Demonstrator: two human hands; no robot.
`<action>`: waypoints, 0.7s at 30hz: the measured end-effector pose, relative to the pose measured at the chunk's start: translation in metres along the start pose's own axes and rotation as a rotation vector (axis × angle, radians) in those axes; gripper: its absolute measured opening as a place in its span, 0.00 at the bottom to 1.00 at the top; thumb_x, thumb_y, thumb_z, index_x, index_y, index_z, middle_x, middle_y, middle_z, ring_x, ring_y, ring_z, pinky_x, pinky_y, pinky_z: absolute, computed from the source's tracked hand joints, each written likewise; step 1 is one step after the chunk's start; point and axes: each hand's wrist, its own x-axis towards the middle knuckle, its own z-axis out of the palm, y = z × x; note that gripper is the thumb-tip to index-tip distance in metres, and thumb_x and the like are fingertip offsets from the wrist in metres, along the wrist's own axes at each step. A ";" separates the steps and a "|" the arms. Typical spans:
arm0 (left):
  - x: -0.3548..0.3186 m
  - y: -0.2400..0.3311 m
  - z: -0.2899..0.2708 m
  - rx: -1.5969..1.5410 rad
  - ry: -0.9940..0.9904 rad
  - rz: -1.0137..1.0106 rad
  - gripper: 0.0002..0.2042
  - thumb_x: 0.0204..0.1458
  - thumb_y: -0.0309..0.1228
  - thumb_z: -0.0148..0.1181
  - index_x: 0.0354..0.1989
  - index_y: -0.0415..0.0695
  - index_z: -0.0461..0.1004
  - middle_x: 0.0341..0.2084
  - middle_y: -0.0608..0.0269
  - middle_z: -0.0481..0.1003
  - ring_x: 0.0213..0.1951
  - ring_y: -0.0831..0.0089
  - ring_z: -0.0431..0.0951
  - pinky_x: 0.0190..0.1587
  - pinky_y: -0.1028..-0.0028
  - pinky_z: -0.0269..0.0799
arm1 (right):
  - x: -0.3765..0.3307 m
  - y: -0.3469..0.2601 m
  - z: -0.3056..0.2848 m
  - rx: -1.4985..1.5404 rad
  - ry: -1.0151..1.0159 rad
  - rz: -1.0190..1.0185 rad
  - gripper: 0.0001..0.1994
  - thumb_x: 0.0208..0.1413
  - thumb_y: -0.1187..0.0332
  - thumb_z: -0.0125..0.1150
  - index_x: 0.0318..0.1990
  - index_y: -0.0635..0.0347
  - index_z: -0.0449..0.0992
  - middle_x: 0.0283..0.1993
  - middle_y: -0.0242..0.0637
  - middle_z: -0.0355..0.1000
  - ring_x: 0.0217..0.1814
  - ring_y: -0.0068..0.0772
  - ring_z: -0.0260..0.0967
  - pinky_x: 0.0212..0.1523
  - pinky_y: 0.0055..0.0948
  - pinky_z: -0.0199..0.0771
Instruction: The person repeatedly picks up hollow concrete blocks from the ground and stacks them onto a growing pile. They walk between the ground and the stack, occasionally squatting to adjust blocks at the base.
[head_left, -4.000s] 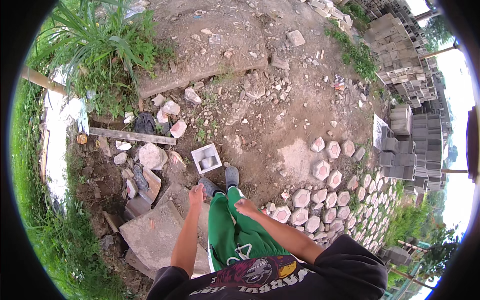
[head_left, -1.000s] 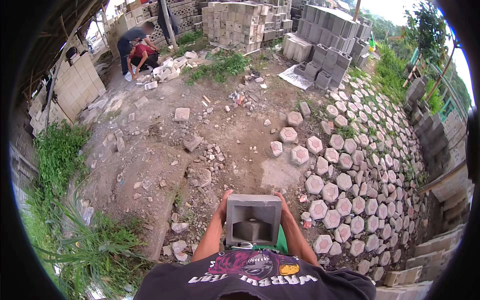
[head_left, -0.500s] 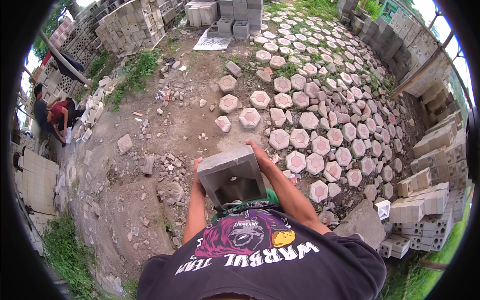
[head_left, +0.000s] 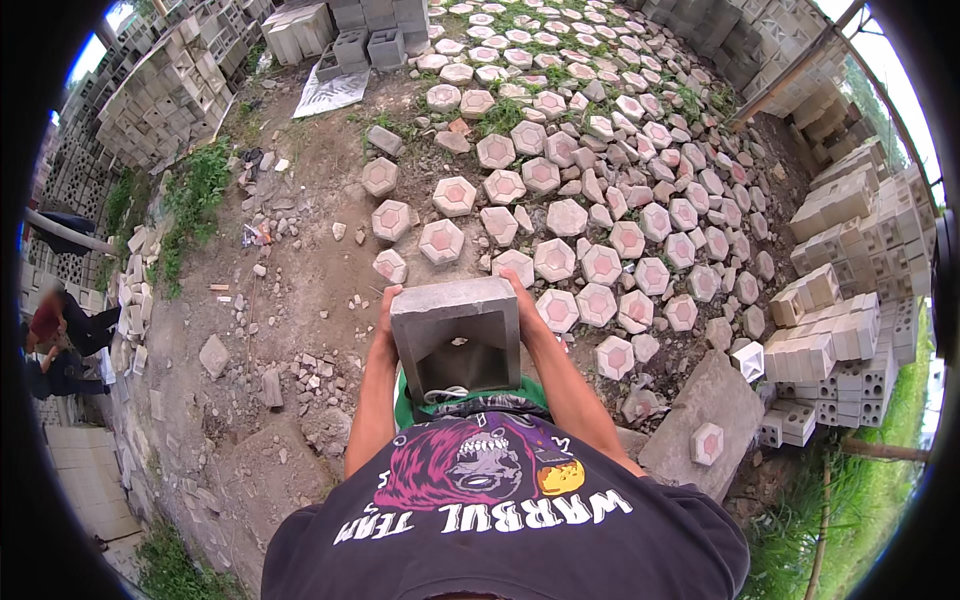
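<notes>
A grey hollow concrete block (head_left: 452, 299) is held in front of my waist, its open hollow side facing back toward me. My left hand (head_left: 384, 320) is closed on the block's left side, and my right hand (head_left: 520, 300) grips its right side near the far corner. Inside the hollow a small hole lets light through. Most fingers of both hands are hidden behind the block. Just beyond it lies a hexagonal paver (head_left: 390, 266) on the dirt.
Hexagonal pavers (head_left: 601, 265) with reddish centres spread ahead and to the right. Pale blocks (head_left: 830, 338) are stacked at right, beside a flat slab (head_left: 690, 425). Rubble (head_left: 318, 380) lies at left. Two people (head_left: 62, 325) are at far left; grey blocks (head_left: 385, 48) stand at the back.
My view has turned to the right, so the pavers and stacks have shifted left in it. A paver on the slab at right has come into sight. Both hands still hold the block.
</notes>
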 end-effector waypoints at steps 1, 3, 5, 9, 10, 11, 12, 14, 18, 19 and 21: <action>0.012 0.009 -0.001 0.015 0.005 0.000 0.30 0.51 0.54 0.45 0.44 0.35 0.73 0.37 0.50 0.77 0.35 0.61 0.78 0.41 0.67 0.74 | 0.002 -0.008 0.007 0.010 0.010 -0.002 0.29 0.55 0.42 0.49 0.46 0.63 0.72 0.41 0.42 0.74 0.39 0.34 0.71 0.43 0.31 0.71; 0.042 0.026 0.004 0.017 -0.031 -0.022 0.31 0.51 0.54 0.45 0.45 0.34 0.73 0.38 0.48 0.77 0.37 0.60 0.78 0.42 0.66 0.74 | 0.021 -0.020 0.010 0.070 0.033 -0.041 0.28 0.55 0.42 0.50 0.43 0.62 0.74 0.39 0.41 0.75 0.37 0.34 0.72 0.43 0.30 0.71; 0.081 0.046 -0.004 0.042 -0.026 -0.038 0.32 0.50 0.54 0.45 0.47 0.33 0.72 0.41 0.47 0.76 0.39 0.60 0.78 0.44 0.65 0.74 | 0.045 -0.039 0.018 0.073 0.091 -0.092 0.28 0.55 0.42 0.50 0.42 0.61 0.74 0.38 0.40 0.75 0.37 0.33 0.72 0.42 0.30 0.71; 0.153 0.108 0.016 0.113 -0.024 -0.087 0.31 0.49 0.56 0.48 0.46 0.38 0.72 0.39 0.53 0.77 0.37 0.62 0.77 0.43 0.67 0.72 | 0.102 -0.086 0.027 0.162 0.049 -0.113 0.28 0.55 0.42 0.49 0.42 0.62 0.75 0.38 0.39 0.76 0.38 0.33 0.73 0.43 0.31 0.72; 0.168 0.123 0.022 0.117 -0.057 -0.099 0.31 0.49 0.56 0.47 0.46 0.38 0.73 0.38 0.53 0.77 0.37 0.62 0.77 0.42 0.67 0.72 | 0.115 -0.102 0.030 0.183 0.039 -0.104 0.29 0.56 0.42 0.48 0.44 0.63 0.74 0.40 0.41 0.75 0.38 0.35 0.73 0.44 0.31 0.72; 0.182 0.138 0.026 0.121 -0.090 -0.111 0.30 0.49 0.56 0.47 0.46 0.39 0.73 0.38 0.54 0.77 0.37 0.62 0.77 0.42 0.67 0.72 | 0.123 -0.114 0.032 0.158 0.039 -0.128 0.30 0.55 0.41 0.47 0.46 0.63 0.74 0.42 0.43 0.75 0.40 0.36 0.73 0.44 0.32 0.72; 0.194 0.151 0.031 0.127 -0.123 -0.124 0.30 0.50 0.56 0.47 0.46 0.39 0.73 0.38 0.54 0.77 0.37 0.63 0.77 0.42 0.67 0.72 | 0.131 -0.120 0.038 0.179 0.080 -0.148 0.30 0.55 0.41 0.47 0.44 0.63 0.74 0.40 0.42 0.76 0.39 0.36 0.73 0.43 0.32 0.72; 0.209 0.174 0.052 0.173 -0.076 -0.137 0.29 0.51 0.55 0.46 0.45 0.40 0.73 0.38 0.55 0.77 0.37 0.64 0.77 0.44 0.67 0.72 | 0.140 -0.141 0.047 0.214 0.169 -0.207 0.28 0.55 0.42 0.49 0.41 0.62 0.76 0.38 0.42 0.76 0.37 0.35 0.73 0.43 0.32 0.73; 0.267 0.194 0.063 0.234 -0.106 -0.137 0.30 0.51 0.56 0.47 0.46 0.39 0.74 0.39 0.54 0.77 0.38 0.64 0.77 0.44 0.68 0.72 | 0.152 -0.180 0.056 0.334 0.149 -0.216 0.30 0.56 0.43 0.47 0.47 0.65 0.74 0.43 0.45 0.75 0.41 0.38 0.73 0.47 0.34 0.72; 0.273 0.198 0.073 0.247 -0.113 -0.140 0.30 0.51 0.56 0.47 0.46 0.39 0.74 0.40 0.54 0.77 0.38 0.64 0.77 0.44 0.68 0.72 | 0.155 -0.184 0.051 0.306 0.180 -0.230 0.31 0.57 0.43 0.46 0.48 0.66 0.72 0.45 0.45 0.74 0.43 0.39 0.73 0.48 0.35 0.72; 0.289 0.213 0.093 0.252 -0.127 -0.168 0.31 0.50 0.57 0.48 0.47 0.39 0.74 0.40 0.55 0.77 0.38 0.64 0.77 0.44 0.68 0.72 | 0.170 -0.198 0.042 0.337 0.211 -0.237 0.31 0.57 0.43 0.45 0.48 0.66 0.73 0.45 0.45 0.75 0.43 0.39 0.73 0.48 0.35 0.72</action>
